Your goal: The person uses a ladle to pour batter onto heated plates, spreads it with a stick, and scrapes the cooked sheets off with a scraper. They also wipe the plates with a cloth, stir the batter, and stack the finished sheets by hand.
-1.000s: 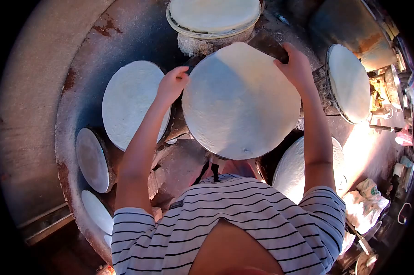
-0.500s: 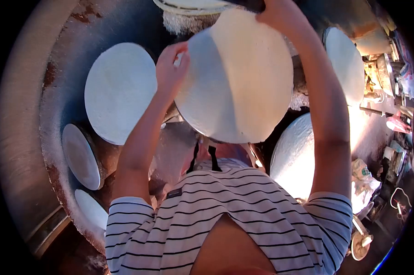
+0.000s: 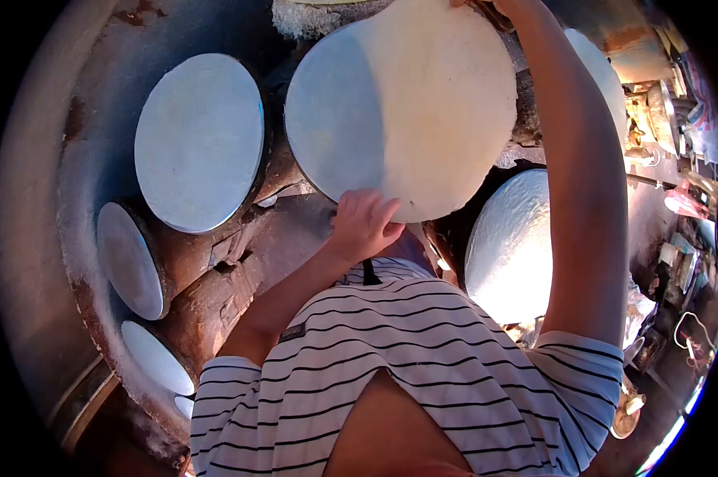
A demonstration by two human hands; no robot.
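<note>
The left hand [image 3: 364, 225] sits at the near, lower edge of a large round white sheet [image 3: 406, 111], fingers curled and pinched on its rim from beneath. The right hand [image 3: 486, 5] is almost out of view at the top of the picture; its arm runs up along the sheet's right side and the fingers seem to grip the sheet's far edge, though how tightly they close I cannot tell. Between the two hands the sheet is lifted clear and tilted, held above the hearth rather than lying on anything.

The step in hand looks like carrying or turning the freshly lifted sheet. The next move likely calls for keeping both edges taut so that the thin sheet neither folds nor tears.

To the left, another round sheet [image 3: 199, 141] lies on its drum, with two smaller discs [image 3: 128, 258] lower along the hearth's left rim [image 3: 81, 199]. A pale domed surface [image 3: 514, 246] shows at the right, behind the right arm.
</note>
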